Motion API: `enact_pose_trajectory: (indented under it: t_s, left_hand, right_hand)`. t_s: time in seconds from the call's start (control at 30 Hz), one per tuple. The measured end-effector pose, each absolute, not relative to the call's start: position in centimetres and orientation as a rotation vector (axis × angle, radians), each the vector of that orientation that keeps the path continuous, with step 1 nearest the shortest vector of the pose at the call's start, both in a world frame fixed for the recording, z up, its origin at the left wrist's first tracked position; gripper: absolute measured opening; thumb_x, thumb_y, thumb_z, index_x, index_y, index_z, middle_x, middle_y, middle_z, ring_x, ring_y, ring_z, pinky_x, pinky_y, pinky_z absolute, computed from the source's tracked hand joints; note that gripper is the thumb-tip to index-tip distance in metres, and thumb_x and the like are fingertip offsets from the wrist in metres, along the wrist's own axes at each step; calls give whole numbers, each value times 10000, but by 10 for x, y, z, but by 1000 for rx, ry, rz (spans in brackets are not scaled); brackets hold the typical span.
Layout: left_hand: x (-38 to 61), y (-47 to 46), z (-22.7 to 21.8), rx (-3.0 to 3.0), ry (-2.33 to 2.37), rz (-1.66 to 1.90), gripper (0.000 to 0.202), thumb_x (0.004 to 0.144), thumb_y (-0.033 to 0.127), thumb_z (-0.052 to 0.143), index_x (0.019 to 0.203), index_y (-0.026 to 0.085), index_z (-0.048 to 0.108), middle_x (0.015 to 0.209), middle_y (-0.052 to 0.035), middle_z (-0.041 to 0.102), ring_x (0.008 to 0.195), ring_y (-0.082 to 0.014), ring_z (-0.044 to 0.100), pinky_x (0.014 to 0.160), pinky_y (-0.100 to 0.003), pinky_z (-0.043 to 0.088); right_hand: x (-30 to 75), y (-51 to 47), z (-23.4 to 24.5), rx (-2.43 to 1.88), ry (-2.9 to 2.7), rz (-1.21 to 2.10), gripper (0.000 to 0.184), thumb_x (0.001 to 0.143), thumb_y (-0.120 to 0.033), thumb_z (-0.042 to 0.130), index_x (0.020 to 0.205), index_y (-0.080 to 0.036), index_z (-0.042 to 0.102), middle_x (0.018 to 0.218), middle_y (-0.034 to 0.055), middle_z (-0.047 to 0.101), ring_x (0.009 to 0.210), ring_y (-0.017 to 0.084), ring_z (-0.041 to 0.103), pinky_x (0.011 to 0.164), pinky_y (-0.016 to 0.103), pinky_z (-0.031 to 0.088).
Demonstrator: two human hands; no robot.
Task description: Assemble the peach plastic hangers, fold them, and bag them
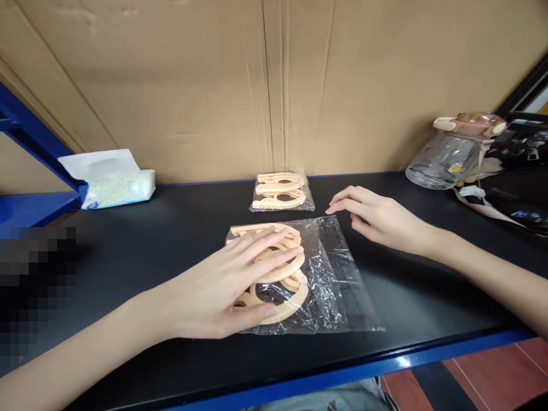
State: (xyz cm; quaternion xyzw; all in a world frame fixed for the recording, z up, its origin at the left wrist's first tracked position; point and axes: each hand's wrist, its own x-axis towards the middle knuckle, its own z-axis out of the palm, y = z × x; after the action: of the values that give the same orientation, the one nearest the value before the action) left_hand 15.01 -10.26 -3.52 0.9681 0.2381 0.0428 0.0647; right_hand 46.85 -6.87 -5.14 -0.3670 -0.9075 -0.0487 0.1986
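Note:
A clear plastic bag [329, 285] lies flat on the black table, its loose end stretching to the right. Inside it are several peach-coloured curved plastic pieces [295, 302], which look like folding hangers. My left hand [244, 274] rests flat on the bag over these pieces, fingers spread, covering part of them. To the right, just beyond the bag's far right corner, my right hand [372, 217] hovers with fingers loosely bent and nothing in them. Behind the large bag lies a smaller clear packet [280, 191] with similar peach pieces.
At the back left sits a pack of tissues [120, 185] with one sheet pulled up. A clear drink bottle [447, 157] with a brown lid and strap stands at the back right, beside dark items. Cardboard [192, 85] lines the rear; a blue edge [342, 371] runs along the table's front.

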Motion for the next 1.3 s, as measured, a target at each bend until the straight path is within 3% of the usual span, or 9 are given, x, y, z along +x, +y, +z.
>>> enact_pose_trajectory:
  t_s: [0.1, 0.27, 0.5, 0.8, 0.93, 1.03, 1.1, 1.23, 1.3]
  left_hand:
    - [159, -109, -38, 2963, 669, 102, 606, 948, 431, 470, 1487, 220, 290, 1576, -86, 247, 1452, -296, 204, 1141, -502, 297]
    - [168, -111, -43, 3008, 630, 113, 615, 940, 442, 482, 1480, 200, 313, 1559, -120, 280, 1453, -326, 184, 1132, -545, 289]
    - [182, -109, -43, 3020, 541, 169, 624, 889, 429, 560, 1438, 182, 394, 1520, -164, 345, 1425, -358, 250, 1110, -584, 294]
    - [204, -111, -45, 2945, 405, 265, 615, 854, 474, 581, 1376, 162, 492, 1474, -192, 404, 1391, -398, 303, 1106, -599, 287]
    - [206, -110, -49, 2781, 348, 407, 471, 893, 356, 545, 1319, 158, 508, 1424, -153, 469, 1376, -319, 348, 1117, -515, 335]
    - [205, -111, -55, 2573, 533, 638, 201, 927, 206, 464, 1111, 188, 543, 1176, -87, 615, 1127, -193, 576, 914, -334, 532]
    - [204, -111, -59, 2525, 711, 806, 102, 898, 191, 528, 999, 196, 517, 1038, -55, 610, 958, -161, 618, 790, -284, 560]
    - [204, -111, -59, 2735, 607, 929, 280, 882, 207, 617, 1145, 194, 521, 1160, -77, 578, 1127, -188, 558, 938, -323, 507]
    - [205, -111, -58, 2865, 463, 912, 259, 911, 181, 588, 1168, 200, 561, 1197, -73, 606, 1174, -190, 546, 990, -334, 477]
  right_hand:
    - [479, -57, -52, -968, -2649, -4, 349, 833, -50, 456, 1100, -242, 570, 1272, 77, 510, 1181, 216, 505, 974, 413, 465]
    - [481, -52, -55, -920, -2633, 201, 116, 913, -247, 534, 976, -251, 632, 1266, 69, 502, 1177, 217, 497, 977, 418, 446]
    - [477, -53, -48, -848, -2423, 552, 125, 915, -320, 564, 902, -215, 631, 1155, 69, 587, 1105, 197, 542, 982, 405, 416]
    - [461, -55, -55, -899, -2085, 916, 186, 829, -369, 670, 866, -198, 608, 869, 8, 641, 837, 155, 602, 812, 320, 470]
    - [449, -55, -63, -843, -1943, 1085, 259, 793, -320, 709, 961, -204, 549, 817, -9, 659, 777, 141, 627, 768, 313, 481]
    - [442, -55, -70, -849, -1891, 1120, 310, 772, -321, 727, 983, -207, 532, 782, -23, 644, 719, 127, 612, 721, 300, 474]
    - [439, -54, -73, -876, -1883, 1106, 322, 765, -330, 733, 986, -208, 533, 761, -33, 627, 681, 116, 589, 691, 289, 462]
    - [436, -56, -76, -907, -1897, 1049, 318, 779, -333, 713, 1013, -214, 533, 752, -43, 593, 654, 110, 562, 666, 286, 452]
    - [435, -57, -76, -917, -1916, 996, 311, 790, -330, 698, 1028, -220, 531, 766, -39, 589, 667, 115, 561, 665, 289, 455]
